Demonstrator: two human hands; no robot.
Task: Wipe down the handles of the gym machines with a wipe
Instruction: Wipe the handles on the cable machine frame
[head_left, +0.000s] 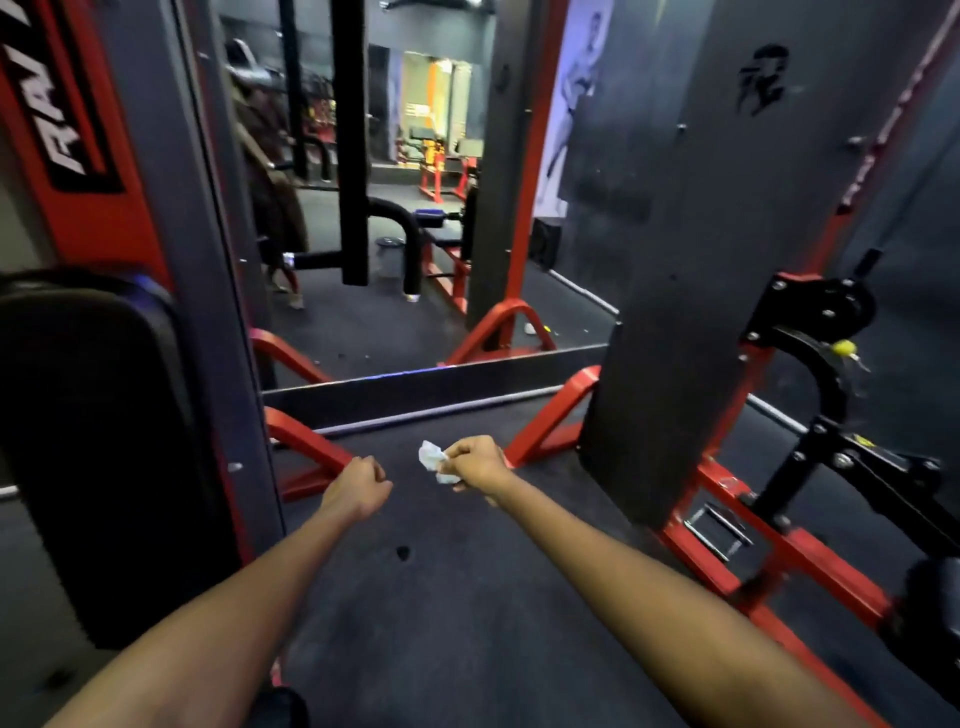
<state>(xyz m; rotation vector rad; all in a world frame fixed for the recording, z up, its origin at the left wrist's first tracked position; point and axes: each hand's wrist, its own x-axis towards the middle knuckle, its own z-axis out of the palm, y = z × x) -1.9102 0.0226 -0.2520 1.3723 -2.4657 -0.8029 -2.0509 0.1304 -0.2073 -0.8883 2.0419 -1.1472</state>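
From the head camera, the right hand (477, 464) pinches a crumpled white wipe (432, 457) out in front, ready to rub something. The left hand (358, 486) is curled into a fist with nothing in it. Both hang over the dark floor (467, 597), between two red machine frames (311, 452). No handle is being touched yet.
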